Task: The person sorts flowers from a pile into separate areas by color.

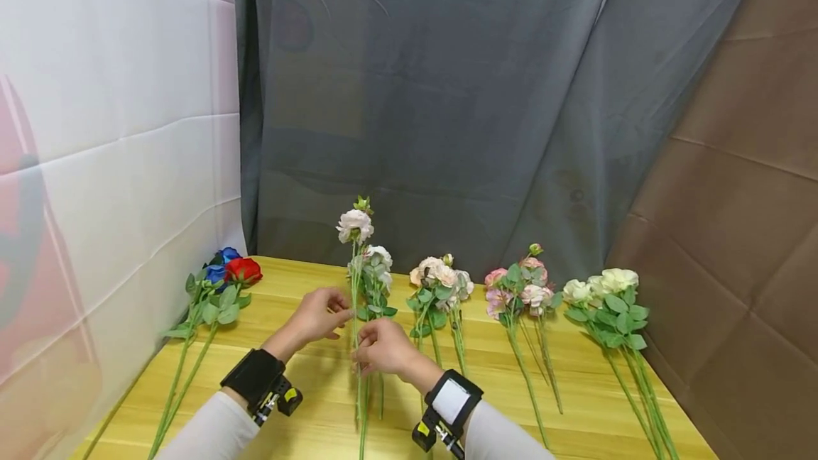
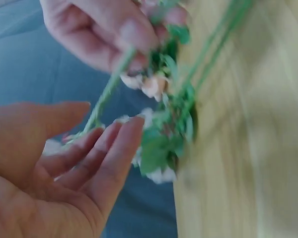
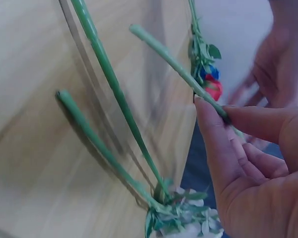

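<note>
An artificial pale pink flower with a small green bud above it stands upright over the table. My right hand pinches its green stem between thumb and index finger, and the stem's cut end sticks out past the fingertips. My left hand is beside the stem higher up, thumb and fingers spread apart on either side of it; in the left wrist view the fingers look fairly straight and do not grip the stem. Behind the held flower, white flowers with green leaves lie on the table.
Blue and red roses lie at the left of the wooden table. Rightward are peach-white flowers, pink flowers and cream roses, stems toward me. A grey curtain hangs behind; cloth walls stand at both sides.
</note>
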A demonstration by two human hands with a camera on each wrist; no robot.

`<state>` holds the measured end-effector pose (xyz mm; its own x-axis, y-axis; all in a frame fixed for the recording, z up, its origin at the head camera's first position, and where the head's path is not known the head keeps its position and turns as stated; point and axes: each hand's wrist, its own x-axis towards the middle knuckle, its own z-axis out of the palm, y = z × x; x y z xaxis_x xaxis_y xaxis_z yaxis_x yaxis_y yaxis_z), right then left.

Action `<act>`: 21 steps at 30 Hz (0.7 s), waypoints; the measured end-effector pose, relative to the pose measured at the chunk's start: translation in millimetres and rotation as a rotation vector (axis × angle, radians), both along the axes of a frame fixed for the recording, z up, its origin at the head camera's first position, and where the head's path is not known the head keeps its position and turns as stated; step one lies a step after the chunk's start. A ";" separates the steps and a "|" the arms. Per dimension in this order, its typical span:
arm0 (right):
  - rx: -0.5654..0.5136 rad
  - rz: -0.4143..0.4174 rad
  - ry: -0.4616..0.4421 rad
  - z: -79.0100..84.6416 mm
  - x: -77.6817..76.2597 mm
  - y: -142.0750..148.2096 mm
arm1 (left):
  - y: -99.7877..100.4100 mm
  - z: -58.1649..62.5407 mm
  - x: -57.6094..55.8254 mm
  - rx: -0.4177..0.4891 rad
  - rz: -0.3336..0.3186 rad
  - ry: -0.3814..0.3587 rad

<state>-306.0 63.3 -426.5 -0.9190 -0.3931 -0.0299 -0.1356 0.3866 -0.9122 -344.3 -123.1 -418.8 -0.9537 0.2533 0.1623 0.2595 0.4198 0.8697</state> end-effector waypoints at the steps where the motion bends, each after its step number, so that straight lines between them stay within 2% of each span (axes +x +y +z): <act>1: 0.005 -0.002 -0.003 0.5 -0.8 2.1 | -7.0 -2.0 0.6 -0.028 -0.008 0.001; 3: 0.014 -0.007 -0.007 1.2 -3.1 6.2 | -22.9 -5.6 1.9 -0.083 -0.007 0.002; 6: 0.042 -0.004 -0.008 2.0 -7.0 11.5 | -48.8 -9.9 4.6 -0.152 0.036 0.002; 10: 0.083 -0.010 -0.013 -3.3 -12.5 15.2 | -77.8 -13.7 9.0 -0.192 0.081 -0.010; 13: 0.159 -0.022 0.046 -13.3 -16.3 15.3 | -93.9 -16.6 12.4 -0.214 0.095 -0.018; 17: 0.324 -0.027 0.186 -29.7 -22.2 12.1 | -112.9 -21.5 14.9 -0.246 0.119 -0.022; 21: 0.446 -0.042 0.240 -37.6 -25.6 5.6 | -127.9 -24.2 15.0 -0.269 0.144 -0.039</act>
<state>-331.6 68.9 -464.2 -0.9352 -0.3530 0.0273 -0.2973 0.7412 -0.6019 -329.3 -251.0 -443.0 -0.9871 0.1440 0.0702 0.1492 0.6663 0.7306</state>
